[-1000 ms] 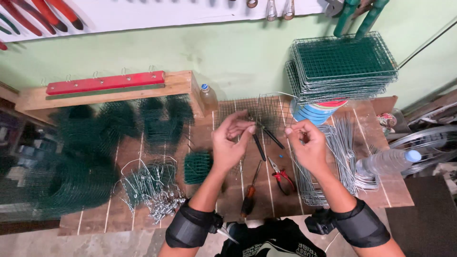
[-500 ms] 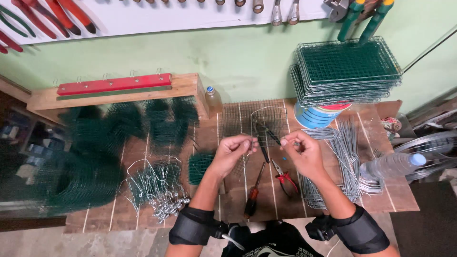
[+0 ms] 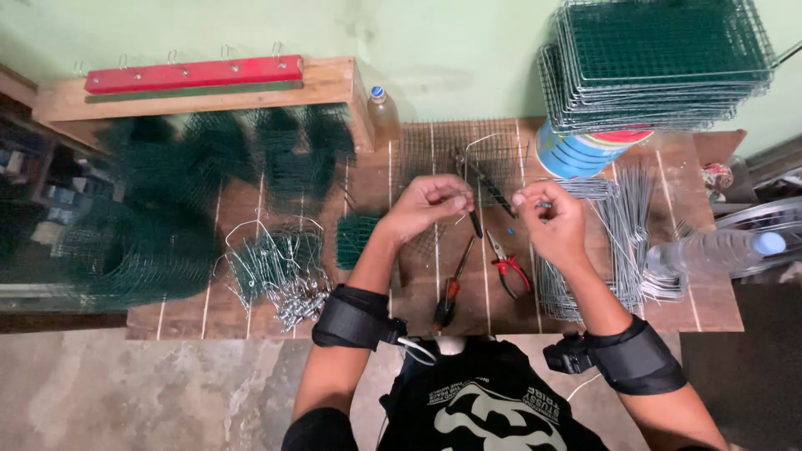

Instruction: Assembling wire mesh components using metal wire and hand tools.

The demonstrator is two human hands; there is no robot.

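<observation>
- Whatever the left hand point(image 3: 428, 205) and right hand point(image 3: 547, 219) pinch is too small to tell.
- Mesh stack point(image 3: 660, 63) cut off at the top edge.

green wire mesh panels point(image 3: 668, 58), red-handled pliers point(image 3: 510, 271), a red bar point(image 3: 192, 73), pale green wall point(image 3: 451, 42).

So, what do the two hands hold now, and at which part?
The left hand and right hand seem to pinch a thin wire between fingertips, near its ends. The wire is too fine to tell the exact place of each grip.
</observation>
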